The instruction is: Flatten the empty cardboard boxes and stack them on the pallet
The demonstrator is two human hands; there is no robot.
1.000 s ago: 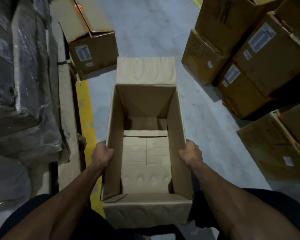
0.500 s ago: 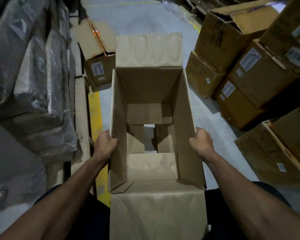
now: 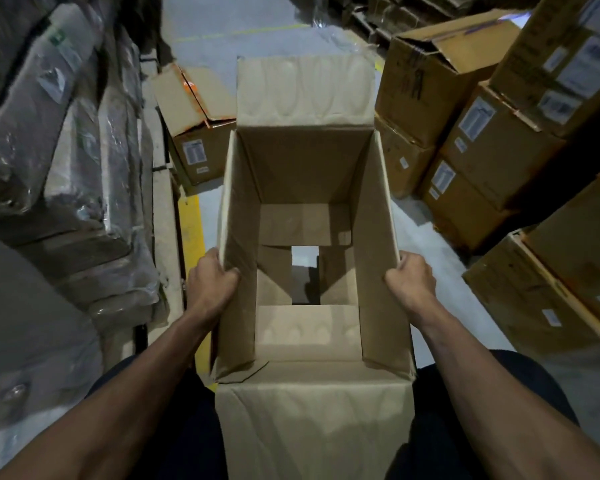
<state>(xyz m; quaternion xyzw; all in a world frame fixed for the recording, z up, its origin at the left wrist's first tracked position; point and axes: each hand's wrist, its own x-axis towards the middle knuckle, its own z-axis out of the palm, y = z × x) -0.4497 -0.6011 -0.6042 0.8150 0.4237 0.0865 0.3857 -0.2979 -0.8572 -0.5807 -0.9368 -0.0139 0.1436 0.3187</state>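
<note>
Gripping the two long walls of an open cardboard box (image 3: 305,174), the person holds it up in front of the body. The left hand (image 3: 211,285) is curled over the top edge of the left wall, thumb inside and fingers (image 3: 207,261) wrapped round the outside. The right hand (image 3: 411,284) is clamped the same way on the right wall, fingers (image 3: 407,261) hooked over the rim. Between the two sets of fingers the inside of the box is bare; its bottom flaps hang partly apart, and a patch of grey floor (image 3: 426,233) shows through the gap. Beyond the fingertips the far top flap (image 3: 305,90) stands up; nearer than the fingers, the near flap (image 3: 312,420) folds down toward the legs. Out past the left fingers lie a yellow floor line (image 3: 192,223), a smaller box (image 3: 196,133) with its flaps open, and plastic-wrapped bundles (image 3: 66,140). Out past the right fingers stand stacked boxes (image 3: 499,143) with white labels.
</note>
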